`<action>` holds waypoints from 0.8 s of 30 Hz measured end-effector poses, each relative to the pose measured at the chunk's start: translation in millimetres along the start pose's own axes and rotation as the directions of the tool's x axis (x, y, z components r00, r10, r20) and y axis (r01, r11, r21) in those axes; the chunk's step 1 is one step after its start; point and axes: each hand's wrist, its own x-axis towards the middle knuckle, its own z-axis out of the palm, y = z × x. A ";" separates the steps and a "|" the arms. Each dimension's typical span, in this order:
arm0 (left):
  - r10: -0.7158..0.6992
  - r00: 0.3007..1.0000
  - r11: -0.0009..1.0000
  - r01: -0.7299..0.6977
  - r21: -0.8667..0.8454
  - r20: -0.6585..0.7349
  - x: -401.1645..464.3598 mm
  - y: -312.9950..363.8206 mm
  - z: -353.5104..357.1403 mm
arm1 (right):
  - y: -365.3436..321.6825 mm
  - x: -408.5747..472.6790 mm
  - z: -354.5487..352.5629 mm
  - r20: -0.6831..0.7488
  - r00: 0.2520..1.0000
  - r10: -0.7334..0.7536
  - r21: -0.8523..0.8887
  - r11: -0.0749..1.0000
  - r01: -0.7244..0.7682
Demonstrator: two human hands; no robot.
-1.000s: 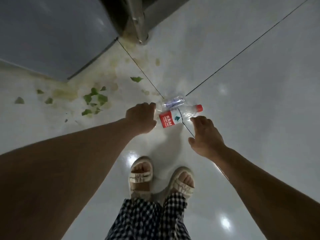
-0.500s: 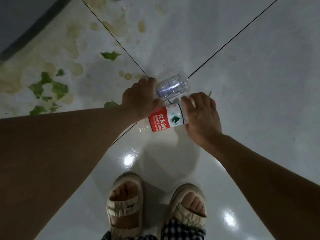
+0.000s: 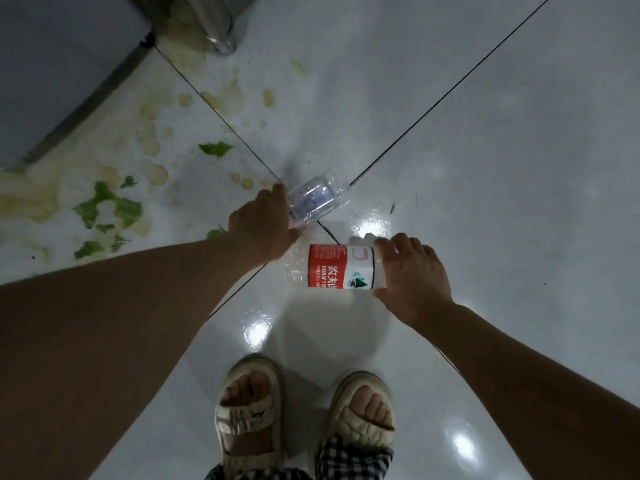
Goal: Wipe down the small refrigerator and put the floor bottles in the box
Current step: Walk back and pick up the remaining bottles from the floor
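I have my left hand (image 3: pixel 265 225) curled around the clear bottle (image 3: pixel 313 200), its fingers grasping one end just above the tile joint on the floor (image 3: pixel 485 168). My right hand (image 3: pixel 412 271) grips the red-labelled bottle (image 3: pixel 332 266) at its right end, holding it level, just near of the clear one. Green leaf scraps (image 3: pixel 107 207) and yellowish spill stains (image 3: pixel 152 140) lie to the left, beside the grey refrigerator (image 3: pixel 52 64). My sandalled feet (image 3: pixel 249 410) stand near.

Clear crushed bottle (image 3: pixel 313 199), red-labelled bottle (image 3: pixel 332 266) sideways, both held
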 end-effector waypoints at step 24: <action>0.070 0.978 0.995 -0.083 -0.058 -0.197 -294.7 151.6 -409.8 | 31.1 -299.2 -425.8 -0.191 0.864 0.467 0.273 0.870 -0.410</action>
